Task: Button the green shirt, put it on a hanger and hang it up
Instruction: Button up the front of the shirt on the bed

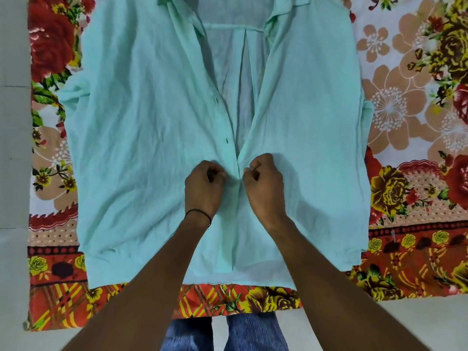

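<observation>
A pale green shirt (141, 122) lies flat on its back, collar away from me, hem toward me. Its front is closed below my hands and spreads apart above them up to the collar. Two dark buttonholes show on the left placket edge. My left hand (202, 187) pinches the left placket edge, fingers curled. My right hand (264, 183) pinches the right placket edge directly opposite. The two hands nearly touch at the middle of the shirt. No hanger is in view.
A floral cloth (410, 173) in red, yellow and tan lies under the shirt. Pale floor (12, 122) borders it on the left and at the bottom right. My jeans-clad legs (222, 333) show at the near edge.
</observation>
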